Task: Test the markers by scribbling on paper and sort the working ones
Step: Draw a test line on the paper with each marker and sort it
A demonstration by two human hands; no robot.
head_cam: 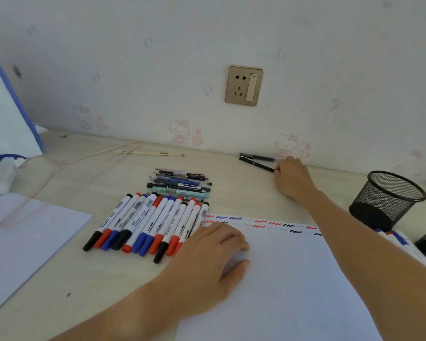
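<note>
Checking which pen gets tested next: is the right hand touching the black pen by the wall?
Touching. The head view shows the right hand with its fingers closed around the near end of the black pen.

The pale wood-grain desk top [231, 173] had a smooth, matt finish. The white sheet of paper [293, 279] on it looked flat and matt. The white-barrelled markers with red, blue and black caps [148, 220] were smooth, slightly glossy plastic. The round black pen cup [389, 195] was fine wire mesh. The gold-coloured wall socket plate [244, 85] had a brushed metallic sheen.
</note>
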